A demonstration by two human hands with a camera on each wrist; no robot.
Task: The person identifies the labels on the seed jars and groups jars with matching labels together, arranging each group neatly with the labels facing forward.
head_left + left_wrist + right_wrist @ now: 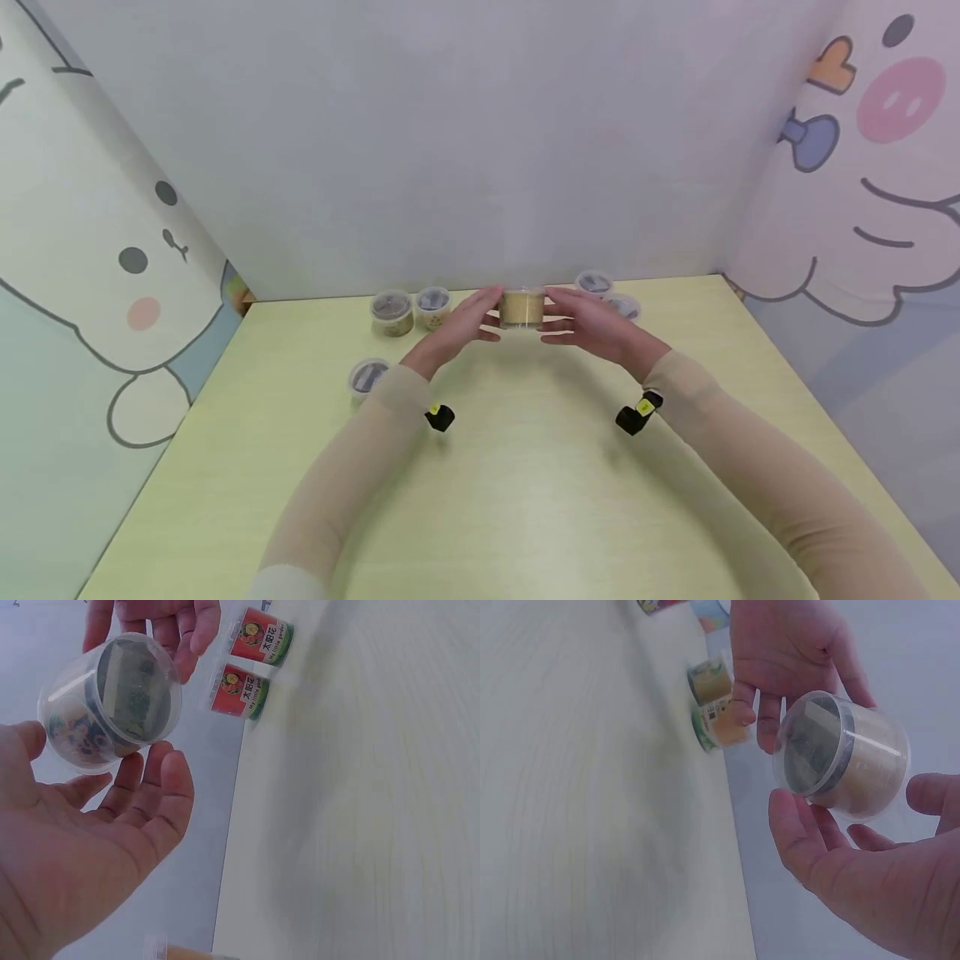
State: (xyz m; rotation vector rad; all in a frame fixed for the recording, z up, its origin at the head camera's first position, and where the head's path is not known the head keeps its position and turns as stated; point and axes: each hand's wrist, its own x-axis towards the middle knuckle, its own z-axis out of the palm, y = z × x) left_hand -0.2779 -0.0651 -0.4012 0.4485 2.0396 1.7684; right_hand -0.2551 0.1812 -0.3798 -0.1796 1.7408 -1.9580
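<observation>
A small clear plastic tub (522, 308) with a tan paper band is held up near the back of the table, its lower edge above the tabletop. My left hand (463, 324) holds its left side, thumb and fingers spread around the wall. On the opposite side my right hand (596, 325) grips it with thumb and fingertips. Through the clear end of the tub (139, 690) a dark grey content shows in the left wrist view. The right wrist view shows the tub (874, 761) tilted, with its tan band towards the camera.
Several similar tubs stand around: a pair, one tub (392, 313) and another (433, 308), at back left, one (367, 377) by the left sleeve, and two, including one tub (594, 282), behind my right hand. A wall (480, 150) rises behind the table (517, 500).
</observation>
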